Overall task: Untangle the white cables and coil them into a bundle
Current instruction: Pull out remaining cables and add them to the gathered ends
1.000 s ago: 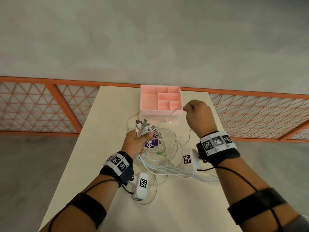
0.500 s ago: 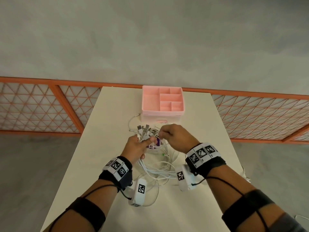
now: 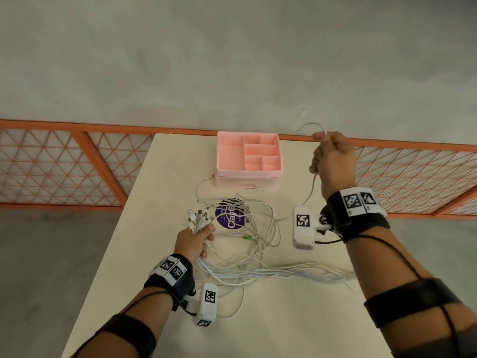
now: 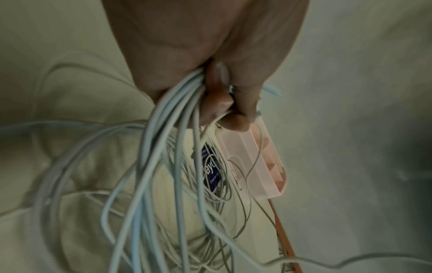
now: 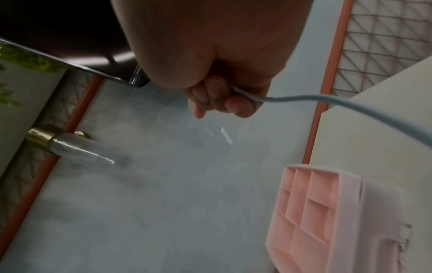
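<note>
White cables (image 3: pixel 247 244) lie mostly in a loose tangle on the cream table (image 3: pixel 258 319), looped over a purple round sticker (image 3: pixel 229 215) and trailing toward the near right edge. One end of many of them is already gathered: the left hand (image 3: pixel 192 242) clenches a sheaf of cables with the USB plugs (image 3: pixel 197 215) fanned out above its fist, and the left wrist view shows the strands (image 4: pixel 168 147) spilling from between curled fingers (image 4: pixel 217 103). The right hand (image 3: pixel 333 161) is raised high, to the right of the pink divided organiser box (image 3: pixel 247 174) that stands at the far end of the table, and pinches a single cable (image 3: pixel 313 187) whose free end arcs above its knuckles; the right wrist view confirms fingers (image 5: pixel 236 107) closed round that one strand (image 5: pixel 327 99).

By my judgement the work is in its untangling stage: the plug ends are collected, one cable is being drawn clear, but the heap remains knotted and no coil has been started.

Half a second earlier the right hand was down beside the left at the plug cluster; it has since swung up and out to the right, carrying its cable away from the pile. The left hand has kept its grip in about the same place.
</note>
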{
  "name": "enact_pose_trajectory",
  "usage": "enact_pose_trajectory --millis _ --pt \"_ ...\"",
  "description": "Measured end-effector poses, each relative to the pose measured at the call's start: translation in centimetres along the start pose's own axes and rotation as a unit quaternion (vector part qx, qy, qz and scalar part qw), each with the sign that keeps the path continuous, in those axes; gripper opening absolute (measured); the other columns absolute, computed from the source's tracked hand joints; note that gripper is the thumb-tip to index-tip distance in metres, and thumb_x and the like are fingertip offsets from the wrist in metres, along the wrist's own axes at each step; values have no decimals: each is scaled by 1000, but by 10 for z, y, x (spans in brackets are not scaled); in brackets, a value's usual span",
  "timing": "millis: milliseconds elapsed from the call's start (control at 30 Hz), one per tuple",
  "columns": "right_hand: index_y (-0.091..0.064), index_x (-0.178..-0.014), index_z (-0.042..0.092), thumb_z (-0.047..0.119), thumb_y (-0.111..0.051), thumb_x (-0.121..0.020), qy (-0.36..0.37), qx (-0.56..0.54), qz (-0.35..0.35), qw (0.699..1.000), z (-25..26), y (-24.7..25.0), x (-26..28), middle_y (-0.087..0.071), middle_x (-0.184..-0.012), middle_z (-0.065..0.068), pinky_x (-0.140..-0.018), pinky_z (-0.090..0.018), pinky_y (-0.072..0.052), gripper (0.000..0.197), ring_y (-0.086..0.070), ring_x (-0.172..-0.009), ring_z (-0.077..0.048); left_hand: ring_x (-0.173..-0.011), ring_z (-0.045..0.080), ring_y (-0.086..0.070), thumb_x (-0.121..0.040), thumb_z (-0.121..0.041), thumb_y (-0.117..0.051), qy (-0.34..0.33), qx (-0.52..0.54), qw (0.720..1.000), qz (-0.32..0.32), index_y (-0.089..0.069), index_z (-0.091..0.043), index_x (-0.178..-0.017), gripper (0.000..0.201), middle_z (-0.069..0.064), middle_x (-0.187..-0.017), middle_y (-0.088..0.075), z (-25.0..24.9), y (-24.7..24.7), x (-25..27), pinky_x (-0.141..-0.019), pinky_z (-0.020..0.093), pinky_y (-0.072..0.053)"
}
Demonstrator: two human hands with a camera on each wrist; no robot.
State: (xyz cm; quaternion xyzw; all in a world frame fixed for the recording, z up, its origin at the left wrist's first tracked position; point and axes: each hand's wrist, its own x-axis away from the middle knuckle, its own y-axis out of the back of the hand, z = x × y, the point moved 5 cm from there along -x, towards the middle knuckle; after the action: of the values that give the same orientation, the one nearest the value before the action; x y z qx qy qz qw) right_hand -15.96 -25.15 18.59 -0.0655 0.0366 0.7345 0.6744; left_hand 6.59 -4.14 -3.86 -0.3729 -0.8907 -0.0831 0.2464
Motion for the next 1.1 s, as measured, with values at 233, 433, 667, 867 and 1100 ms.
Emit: enact_pose_trajectory --millis 233,433,667,867,1100 --pt "-59 -106 13 8 -38 -101 -66 65 20 995 -37 17 8 -50 -57 -3 -44 -25 -34 23 -39 -43 -13 -32 10 -41 -86 -30 -77 -43 37 994 -98 -70 -12 -88 20 3 -57 -52 -22 -2 0 -50 28 -41" --pt "-58 -101 13 8 -38 -101 -127 74 69 987 -75 7 31 -57 -60 -7 -49 -28 -42 20 -46 -45 -17 -43 8 -32 -96 -25 -65 -105 100 988 54 -74 -10 -93 18 2 -67 -64 -62 -39 23 -41 19 -28" --pt "-64 -103 19 19 -43 -99 -116 145 -98 978 -63 84 -16 -56 -68 1 -53 -30 -44 21 -48 -54 -15 -43 10 -27 -95 -34 -64 -79 56 993 66 -69 -9 -87 26 -2 -55 -34 -58 -28 24 -40 17 -22" --pt "-63 -116 15 18 -48 -100 -221 168 -199 940 -91 199 -37 -58 -72 -4 -52 -30 -47 22 -54 -57 -17 -36 6 -25 -99 -34 -59 -30 110 993 16 -63 -8 -87 29 -6 -49 -33 -36 -5 21 -38 15 -21" --pt "-50 -117 6 27 -69 -84 -334 520 -18 786 -146 213 26 -65 -107 -19 -85 -49 -56 43 -66 -92 -35 -36 6 -25 -99 -37 -58 -36 149 988 32 -54 -15 -72 35 -5 -49 -36 -57 -29 29 -37 16 -19"
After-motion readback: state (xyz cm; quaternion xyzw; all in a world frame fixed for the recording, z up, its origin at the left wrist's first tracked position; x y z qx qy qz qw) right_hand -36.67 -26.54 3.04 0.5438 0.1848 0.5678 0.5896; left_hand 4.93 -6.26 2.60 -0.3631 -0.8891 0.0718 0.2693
